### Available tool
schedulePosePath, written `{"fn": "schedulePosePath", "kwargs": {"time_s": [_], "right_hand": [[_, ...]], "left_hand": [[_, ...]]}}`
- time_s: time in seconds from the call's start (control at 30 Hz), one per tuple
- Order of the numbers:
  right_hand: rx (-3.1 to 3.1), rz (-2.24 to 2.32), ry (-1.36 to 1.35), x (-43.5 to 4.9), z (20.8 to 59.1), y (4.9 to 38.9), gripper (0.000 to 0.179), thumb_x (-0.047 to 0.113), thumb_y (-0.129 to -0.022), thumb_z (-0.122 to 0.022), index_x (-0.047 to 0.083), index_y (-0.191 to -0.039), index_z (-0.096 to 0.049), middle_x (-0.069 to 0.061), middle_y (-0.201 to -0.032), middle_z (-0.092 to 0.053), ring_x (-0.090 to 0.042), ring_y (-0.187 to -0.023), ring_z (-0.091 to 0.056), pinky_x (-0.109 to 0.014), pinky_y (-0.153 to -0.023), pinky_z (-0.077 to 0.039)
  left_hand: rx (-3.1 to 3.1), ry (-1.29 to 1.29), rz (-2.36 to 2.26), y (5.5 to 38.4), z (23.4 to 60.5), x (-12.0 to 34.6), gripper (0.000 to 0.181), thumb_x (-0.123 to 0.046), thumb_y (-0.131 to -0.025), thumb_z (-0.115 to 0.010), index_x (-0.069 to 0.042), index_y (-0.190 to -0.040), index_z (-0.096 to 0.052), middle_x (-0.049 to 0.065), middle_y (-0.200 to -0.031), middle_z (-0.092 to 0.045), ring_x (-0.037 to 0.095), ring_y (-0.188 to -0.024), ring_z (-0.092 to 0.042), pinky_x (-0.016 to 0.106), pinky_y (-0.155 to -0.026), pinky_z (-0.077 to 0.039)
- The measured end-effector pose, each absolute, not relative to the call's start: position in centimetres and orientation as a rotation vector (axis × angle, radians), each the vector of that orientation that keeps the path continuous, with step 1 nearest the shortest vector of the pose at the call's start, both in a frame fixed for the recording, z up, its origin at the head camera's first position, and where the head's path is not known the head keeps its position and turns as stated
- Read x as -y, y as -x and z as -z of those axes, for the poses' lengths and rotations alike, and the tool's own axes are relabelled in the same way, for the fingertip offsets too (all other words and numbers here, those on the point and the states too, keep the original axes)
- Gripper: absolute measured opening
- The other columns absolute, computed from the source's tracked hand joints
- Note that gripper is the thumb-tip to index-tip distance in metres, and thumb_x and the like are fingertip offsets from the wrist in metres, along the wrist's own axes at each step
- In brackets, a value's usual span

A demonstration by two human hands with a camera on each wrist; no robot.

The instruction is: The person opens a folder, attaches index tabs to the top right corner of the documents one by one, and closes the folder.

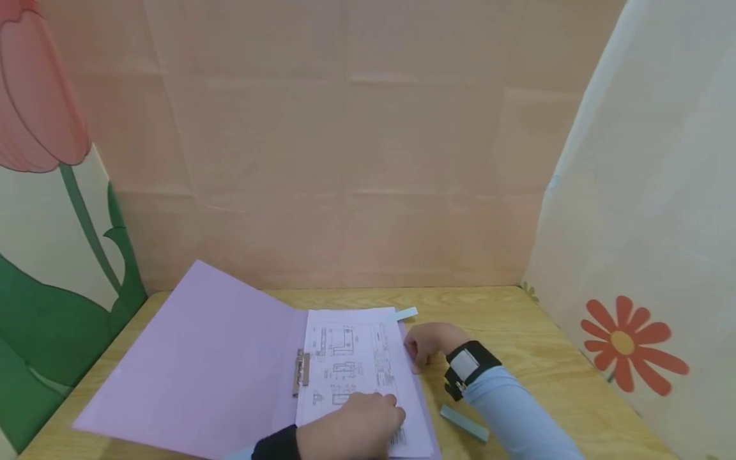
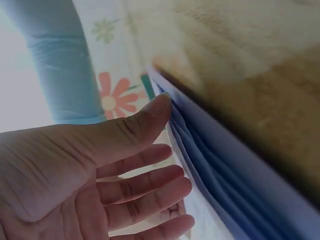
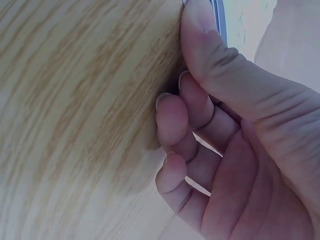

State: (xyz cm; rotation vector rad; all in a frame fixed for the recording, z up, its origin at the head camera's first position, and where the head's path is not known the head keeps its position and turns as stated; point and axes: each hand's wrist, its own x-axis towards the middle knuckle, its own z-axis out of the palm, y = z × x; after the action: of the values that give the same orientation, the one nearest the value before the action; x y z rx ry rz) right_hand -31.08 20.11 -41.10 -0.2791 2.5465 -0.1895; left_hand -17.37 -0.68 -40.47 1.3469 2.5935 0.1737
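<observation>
An opened purple folder lies on the table, its cover turned to the left. Several white sheets with technical drawings lie in its right half, beside a metal clip at the spine. My left hand is over the bottom of the sheets; its thumb touches their layered edge and its other fingers extend loosely over the page. At the right edge of the sheets, my right hand pinches with the thumb, index finger hidden behind it, the other fingers curled near the tabletop.
A pale blue strip sticks out at the top right corner of the sheets. A grey-green bar lies on the wooden table beneath my right forearm. Fabric walls stand behind and at both sides.
</observation>
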Motion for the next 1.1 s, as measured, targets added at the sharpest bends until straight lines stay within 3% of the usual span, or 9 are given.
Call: {"fn": "schedulePosePath", "kwargs": {"time_s": [0.23, 0.47, 0.73, 0.9, 1.0, 1.1], "right_hand": [[-2.545, 0.187, 0.274, -20.2, 41.3, 31.2, 0.022, 0.016, -0.076, -0.081, 0.013, -0.072, -0.060, 0.004, -0.070, -0.058, -0.013, -0.065, -0.053, -0.024, -0.061, -0.042], [-2.541, 0.174, 0.284, -20.0, 41.1, 31.2, 0.023, 0.017, -0.077, -0.081, 0.012, -0.072, -0.059, 0.004, -0.070, -0.057, -0.012, -0.065, -0.053, -0.023, -0.061, -0.041], [-2.544, 0.194, 0.306, -20.0, 41.0, 31.0, 0.025, 0.016, -0.075, -0.082, 0.012, -0.071, -0.058, 0.004, -0.068, -0.056, -0.012, -0.063, -0.052, -0.023, -0.059, -0.040], [-2.540, 0.211, 0.332, -20.1, 41.3, 31.1, 0.025, 0.014, -0.075, -0.082, 0.012, -0.072, -0.058, 0.004, -0.068, -0.055, -0.012, -0.063, -0.052, -0.023, -0.058, -0.040], [-2.543, 0.205, 0.324, -20.2, 41.4, 31.2, 0.024, 0.013, -0.074, -0.083, 0.011, -0.072, -0.059, 0.004, -0.068, -0.056, -0.013, -0.064, -0.053, -0.023, -0.059, -0.042], [-2.547, 0.206, 0.311, -20.3, 41.5, 31.3, 0.022, 0.013, -0.074, -0.083, 0.012, -0.074, -0.061, 0.004, -0.069, -0.057, -0.013, -0.064, -0.053, -0.024, -0.059, -0.043]], "left_hand": [[-2.628, -1.381, -0.242, 16.8, 39.4, 1.4, 0.017, -0.023, -0.078, -0.077, -0.022, -0.094, -0.071, -0.011, -0.080, -0.063, -0.001, -0.064, -0.052, 0.015, -0.056, -0.045], [-2.648, -1.324, -0.346, 16.4, 38.4, 1.7, 0.013, -0.018, -0.089, -0.065, -0.022, -0.095, -0.075, -0.011, -0.090, -0.073, -0.002, -0.081, -0.066, 0.015, -0.067, -0.052], [-2.817, -1.321, -0.255, 16.4, 39.4, 0.8, 0.004, -0.028, -0.081, -0.073, -0.025, -0.078, -0.073, -0.013, -0.068, -0.069, -0.004, -0.063, -0.061, 0.016, -0.058, -0.047], [-2.932, -1.343, -0.285, 16.6, 39.4, 1.1, 0.025, -0.047, -0.066, -0.077, -0.025, -0.067, -0.064, -0.016, -0.058, -0.058, -0.002, -0.053, -0.047, 0.018, -0.049, -0.037], [-3.012, -1.322, -0.324, 16.6, 38.9, 1.4, 0.027, -0.048, -0.070, -0.075, -0.024, -0.074, -0.063, -0.015, -0.061, -0.059, -0.001, -0.051, -0.044, 0.018, -0.046, -0.034], [-3.167, -1.347, -0.276, 16.4, 38.2, 1.9, 0.027, -0.036, -0.081, -0.074, -0.028, -0.105, -0.065, -0.014, -0.058, -0.057, -0.001, -0.046, -0.040, 0.017, -0.043, -0.030]]}}
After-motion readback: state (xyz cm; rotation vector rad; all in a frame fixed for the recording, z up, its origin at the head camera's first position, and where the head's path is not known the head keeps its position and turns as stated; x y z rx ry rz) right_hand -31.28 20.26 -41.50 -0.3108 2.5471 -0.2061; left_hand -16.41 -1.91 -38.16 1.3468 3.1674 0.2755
